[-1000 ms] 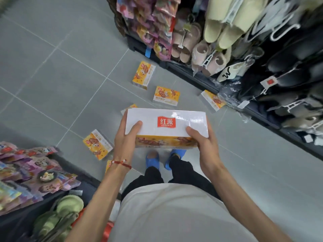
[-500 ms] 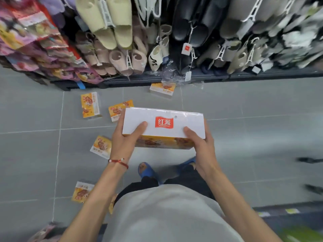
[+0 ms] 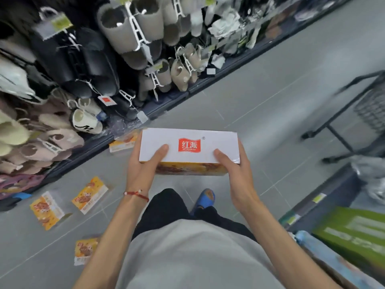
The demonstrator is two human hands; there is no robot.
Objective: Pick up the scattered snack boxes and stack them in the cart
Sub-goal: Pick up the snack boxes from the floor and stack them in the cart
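A stack of snack boxes (image 3: pixel 188 151), white on top with a red logo and yellow on the side, is held level at waist height. My left hand (image 3: pixel 143 163) grips its left end and my right hand (image 3: pixel 233 170) grips its right end, thumbs on top. Several yellow snack boxes lie on the grey floor: one (image 3: pixel 90 195) and another (image 3: pixel 46 209) at lower left, a third (image 3: pixel 84 250) by my left arm, and one (image 3: pixel 123 142) against the shelf base. The black wire cart (image 3: pixel 354 113) stands at the right edge, blurred.
A rack of hanging slippers (image 3: pixel 104 65) fills the upper left, its dark base (image 3: pixel 166 105) running diagonally. At the lower right are a shelf edge (image 3: pixel 316 201), a green carton (image 3: pixel 354 234) and a plastic-wrapped item. My blue slipper (image 3: pixel 205 198) shows below the boxes.
The view has swung to the right: the slipper rack slid left, the floor boxes moved to the lower left, and the cart came into view at right. Both hands keep the same hold.
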